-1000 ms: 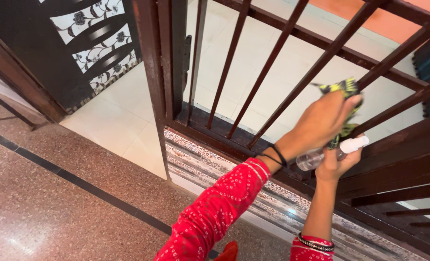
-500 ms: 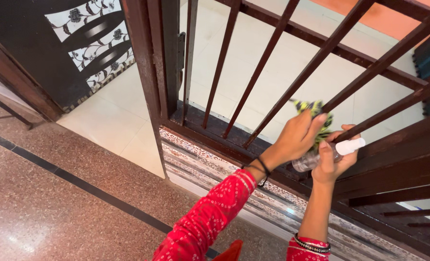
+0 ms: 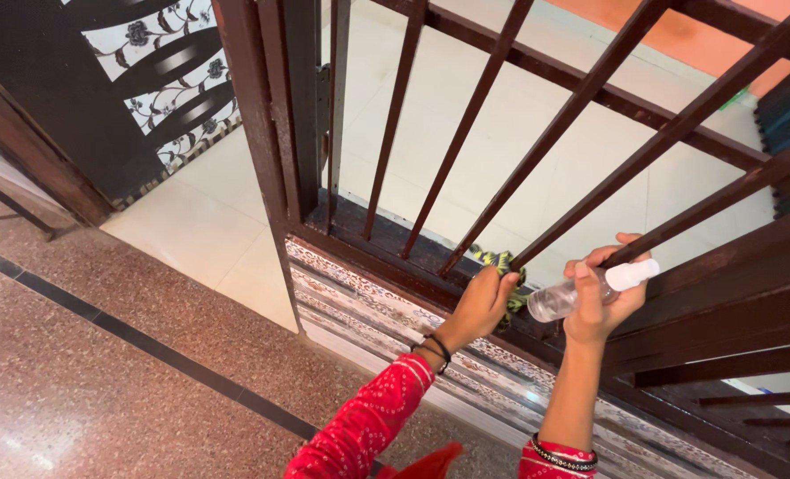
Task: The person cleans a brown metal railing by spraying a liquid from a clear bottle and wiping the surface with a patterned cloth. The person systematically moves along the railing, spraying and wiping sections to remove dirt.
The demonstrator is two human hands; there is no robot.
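speckled floor, dark brown metal gate.
left hand clenches a yellow-green cloth low on 1 bar; right hand just beside it grips a clear spray bottle with white cap, contents unclear.

The cloth, patterned yellow-green and black, sat bunched at the right of centre in the frame, pressed against the foot of a brown bar of the gate. Just right of it, the bottle, small and clear with a white cap, lay nearly on its side, cap pointing right and slightly up.
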